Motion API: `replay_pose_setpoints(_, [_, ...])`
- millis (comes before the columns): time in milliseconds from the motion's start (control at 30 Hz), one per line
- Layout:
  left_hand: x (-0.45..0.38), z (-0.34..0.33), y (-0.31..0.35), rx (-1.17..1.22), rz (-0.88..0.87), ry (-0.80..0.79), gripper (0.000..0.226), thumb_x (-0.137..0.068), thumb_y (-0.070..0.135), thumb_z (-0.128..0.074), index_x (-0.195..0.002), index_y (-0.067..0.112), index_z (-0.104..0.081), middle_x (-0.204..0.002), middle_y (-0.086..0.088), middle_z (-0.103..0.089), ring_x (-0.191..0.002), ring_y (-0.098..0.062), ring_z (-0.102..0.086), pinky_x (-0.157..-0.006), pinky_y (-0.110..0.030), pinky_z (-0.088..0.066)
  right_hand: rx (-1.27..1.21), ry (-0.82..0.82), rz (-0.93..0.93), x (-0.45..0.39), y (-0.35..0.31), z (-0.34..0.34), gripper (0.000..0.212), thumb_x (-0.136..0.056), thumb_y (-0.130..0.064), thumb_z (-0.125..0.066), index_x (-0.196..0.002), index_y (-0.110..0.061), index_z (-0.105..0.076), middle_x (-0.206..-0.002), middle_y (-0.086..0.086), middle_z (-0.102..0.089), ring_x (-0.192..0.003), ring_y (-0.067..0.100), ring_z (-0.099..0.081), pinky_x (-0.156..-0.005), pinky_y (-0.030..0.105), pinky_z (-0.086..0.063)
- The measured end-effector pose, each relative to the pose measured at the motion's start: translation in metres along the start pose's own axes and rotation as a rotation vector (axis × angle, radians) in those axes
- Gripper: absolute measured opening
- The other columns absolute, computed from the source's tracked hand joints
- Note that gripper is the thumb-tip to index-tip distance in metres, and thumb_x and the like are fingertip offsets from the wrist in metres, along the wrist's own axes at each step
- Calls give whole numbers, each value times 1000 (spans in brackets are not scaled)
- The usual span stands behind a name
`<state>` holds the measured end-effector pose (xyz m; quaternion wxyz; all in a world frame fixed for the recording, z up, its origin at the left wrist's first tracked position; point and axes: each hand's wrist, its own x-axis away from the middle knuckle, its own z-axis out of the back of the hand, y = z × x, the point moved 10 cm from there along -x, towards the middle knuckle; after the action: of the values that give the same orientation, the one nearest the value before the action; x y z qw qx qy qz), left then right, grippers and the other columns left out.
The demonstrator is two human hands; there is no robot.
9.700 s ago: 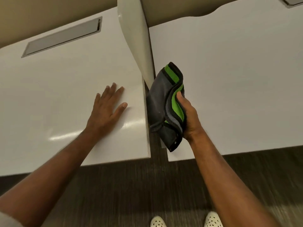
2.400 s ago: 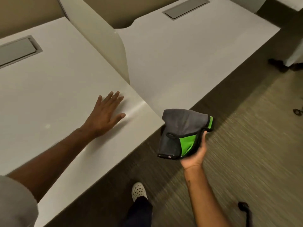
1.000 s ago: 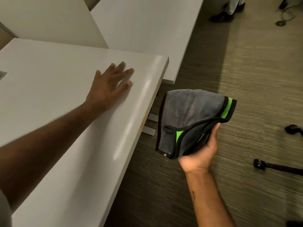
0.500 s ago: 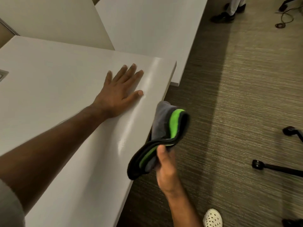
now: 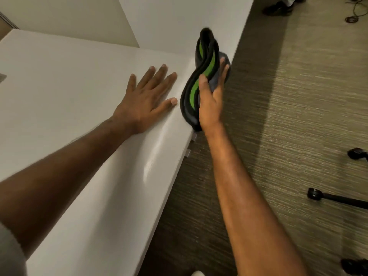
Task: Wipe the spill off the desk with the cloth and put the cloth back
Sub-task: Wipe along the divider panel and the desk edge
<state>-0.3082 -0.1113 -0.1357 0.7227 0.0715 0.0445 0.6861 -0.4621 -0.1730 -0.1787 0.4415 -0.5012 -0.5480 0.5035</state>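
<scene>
The right hand (image 5: 210,102) grips the folded cloth (image 5: 201,76), thumb pressed on its near face and fingers wrapped behind, so the grey and green bundle stands on edge. Half a second ago the cloth hung low beside the desk edge, well short of the corner; now the arm has stretched forward and the cloth sits at the far corner of the desk (image 5: 69,96), right at its edge, its upper end blurred. The left hand (image 5: 146,102) has stayed flat on the desk, palm down, fingers spread and holding nothing, its thumb tip just beside the cloth. Carpet (image 5: 288,116) lies to the right.
</scene>
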Motion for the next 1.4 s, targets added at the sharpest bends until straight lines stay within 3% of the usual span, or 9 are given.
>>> replay_pose_setpoints(167, [0,1,0,12,0,2,62,-103,63,-18,-160,43,-2,-171,10,7,-157,-13,13,-125,-56,7,-11,-66,-5,6,-5,-1,79,-102,-43,-43,-164,-28,3,-172,2,16,-159,28,6,-126,63,-12])
replay_pose_setpoints(333, [0,2,-1,18,-6,10,65,-100,67,-12,-160,44,-4,-171,11,3,-157,-14,8,-125,-55,4,-73,-119,-23,129,8,-20,74,-102,-54,-42,-160,-49,3,-172,-16,9,-160,21,5,-122,70,-12])
replay_pose_setpoints(467, [-2,0,-2,29,-1,11,63,-101,66,-13,-159,45,-1,-171,13,5,-157,-11,11,-125,-54,6,5,-121,100,192,4,-26,72,-105,-50,-41,-164,-38,-2,-173,-12,10,-159,15,12,-122,68,-2])
replay_pose_setpoints(667, [0,3,-1,22,-15,16,68,-97,71,-9,-160,44,-4,-171,11,3,-157,-13,9,-125,-55,5,99,-41,32,80,-3,-7,73,-98,-54,-45,-161,-46,-9,-172,-16,9,-160,18,7,-124,66,-13])
replay_pose_setpoints(867, [1,2,-1,61,-18,19,59,-104,61,-17,-159,47,-2,-170,16,7,-155,-6,15,-125,-53,9,176,-59,-11,-42,-18,10,74,-104,-34,-51,-165,-26,-10,-174,3,0,-159,27,-7,-125,58,-21])
replay_pose_setpoints(1067, [-1,2,-4,45,-15,25,60,-101,65,-17,-158,50,-4,-171,14,2,-157,-12,7,-125,-53,4,188,-81,-48,55,-7,-5,78,-99,-58,-42,-157,-53,10,-170,-18,17,-158,32,6,-116,77,-21])
replay_pose_setpoints(1233, [-3,-3,-8,36,-1,21,59,-102,64,-16,-158,49,-3,-170,15,4,-157,-10,9,-125,-53,4,208,-138,-14,194,2,-25,79,-97,-70,-39,-159,-51,8,-168,-22,22,-158,18,17,-116,76,-12])
replay_pose_setpoints(1300, [-3,-3,-7,36,9,23,59,-103,63,-14,-159,48,-3,-170,15,5,-156,-9,11,-125,-53,5,240,-134,-14,197,4,-25,78,-97,-71,-38,-159,-51,6,-168,-21,23,-157,15,20,-119,73,-10])
replay_pose_setpoints(1400, [-4,-2,-5,13,1,2,64,-100,64,-15,-160,45,-4,-171,12,5,-157,-12,11,-125,-56,3,237,-114,-29,148,-1,-19,77,-96,-68,-40,-156,-57,6,-167,-25,22,-159,24,12,-117,75,-18])
